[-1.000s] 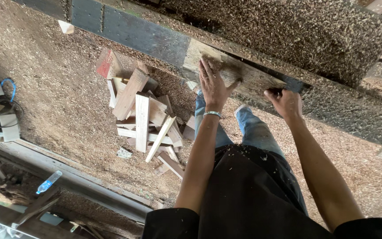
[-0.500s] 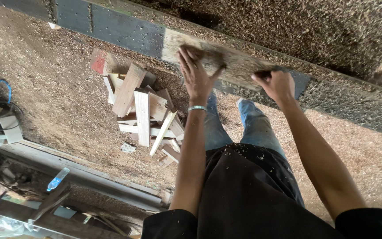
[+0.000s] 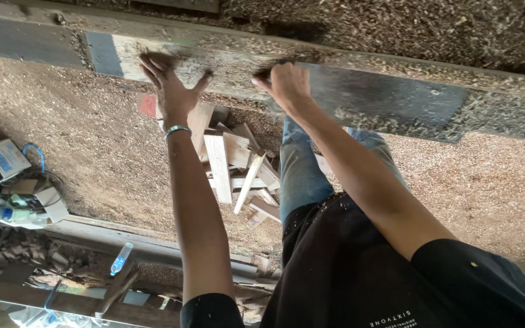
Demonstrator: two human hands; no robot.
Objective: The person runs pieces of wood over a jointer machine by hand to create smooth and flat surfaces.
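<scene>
Left hand [image 3: 171, 91] presses flat, fingers spread, on a rough pale plank [image 3: 226, 64]; right hand [image 3: 287, 85] grips its near edge. Wood offcuts [image 3: 235, 164] lie below the plank on the sawdust.

Woodworking shop or sawmill. Sawdust and shavings [image 3: 92, 140] cover the whole floor and pile on the machine bed [image 3: 384, 97] along the top edge. Heap of short timber offcuts [image 3: 238, 164] lies on the floor below the bed's near edge. Rough plank [image 3: 214, 61] rests on the bed. Clutter of boxes and bottles [image 3: 13, 188] at left by a floor rail.
</scene>
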